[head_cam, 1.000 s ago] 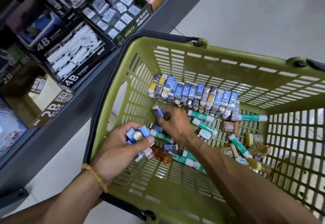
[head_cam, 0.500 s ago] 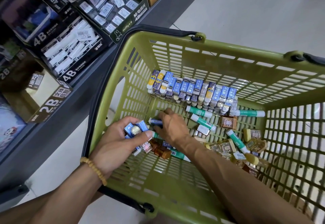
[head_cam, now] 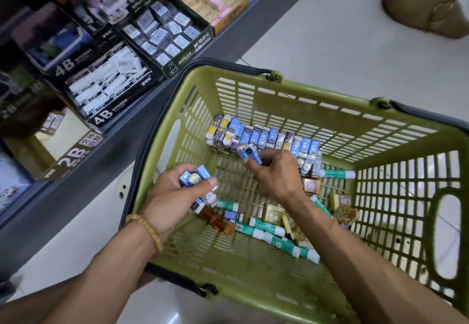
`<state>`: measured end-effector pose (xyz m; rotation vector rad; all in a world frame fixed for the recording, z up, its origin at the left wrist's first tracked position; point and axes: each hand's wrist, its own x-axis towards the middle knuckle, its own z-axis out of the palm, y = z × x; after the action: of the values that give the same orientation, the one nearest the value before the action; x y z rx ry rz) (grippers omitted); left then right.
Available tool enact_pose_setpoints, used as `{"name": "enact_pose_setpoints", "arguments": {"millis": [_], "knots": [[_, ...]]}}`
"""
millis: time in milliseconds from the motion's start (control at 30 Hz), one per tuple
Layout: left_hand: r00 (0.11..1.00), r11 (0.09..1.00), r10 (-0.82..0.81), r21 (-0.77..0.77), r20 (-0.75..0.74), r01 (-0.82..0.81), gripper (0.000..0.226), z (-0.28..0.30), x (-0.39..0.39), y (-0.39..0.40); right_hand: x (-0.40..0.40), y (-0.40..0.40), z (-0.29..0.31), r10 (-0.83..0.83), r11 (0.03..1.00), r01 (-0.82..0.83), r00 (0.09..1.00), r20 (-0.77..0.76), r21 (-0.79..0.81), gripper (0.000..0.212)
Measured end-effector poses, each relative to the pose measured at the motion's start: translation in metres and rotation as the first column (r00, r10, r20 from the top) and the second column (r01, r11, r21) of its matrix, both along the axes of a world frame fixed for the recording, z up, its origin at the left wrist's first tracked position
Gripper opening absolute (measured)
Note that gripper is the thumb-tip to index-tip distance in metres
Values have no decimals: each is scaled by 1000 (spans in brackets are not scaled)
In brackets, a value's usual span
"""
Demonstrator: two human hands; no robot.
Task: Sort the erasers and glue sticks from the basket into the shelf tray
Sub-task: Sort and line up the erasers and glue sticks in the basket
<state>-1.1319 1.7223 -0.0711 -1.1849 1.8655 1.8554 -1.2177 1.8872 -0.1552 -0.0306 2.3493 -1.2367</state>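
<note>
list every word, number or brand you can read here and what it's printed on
"4B": front flap of the black eraser box on the shelf, and the box behind it.
"2B": the shelf tray at lower left.
"miffy" and "M&G": the green-edged box.
Print on the basket's erasers and glue sticks: too small to read.

We cannot count the blue erasers (head_cam: 195,180) bunched in the left hand (head_cam: 175,196); its fingers cover most of them. The right hand (head_cam: 276,175) hides part of the blue eraser (head_cam: 250,153) it pinches, and its forearm covers several glue sticks (head_cam: 269,227) and small gold-wrapped packs (head_cam: 272,213) on the basket (head_cam: 291,95) floor. The eraser row (head_cam: 264,137) carries print too small for us to read. The basket's right side runs off the picture's edge. The shelf boxes (head_cam: 106,87) at upper left are dark and blurred.
</note>
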Motion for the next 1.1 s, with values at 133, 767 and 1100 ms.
{"name": "enact_pose_setpoints", "arguments": {"millis": [133,767,1100], "knots": [[1000,1000,-20,-9,-14,20,15,-2,-9,1,-24,-11,4,-125,981,129,991,-41,143,42],[992,992,-122,-38,8,123,21,-21,-22,-11,-36,-36,5,-360,930,356,933,26,85,44],[997,988,-78,133,-2,78,28,-19,-24,-9,-42,-39,6,-281,956,288,954,-103,58,38]]}}
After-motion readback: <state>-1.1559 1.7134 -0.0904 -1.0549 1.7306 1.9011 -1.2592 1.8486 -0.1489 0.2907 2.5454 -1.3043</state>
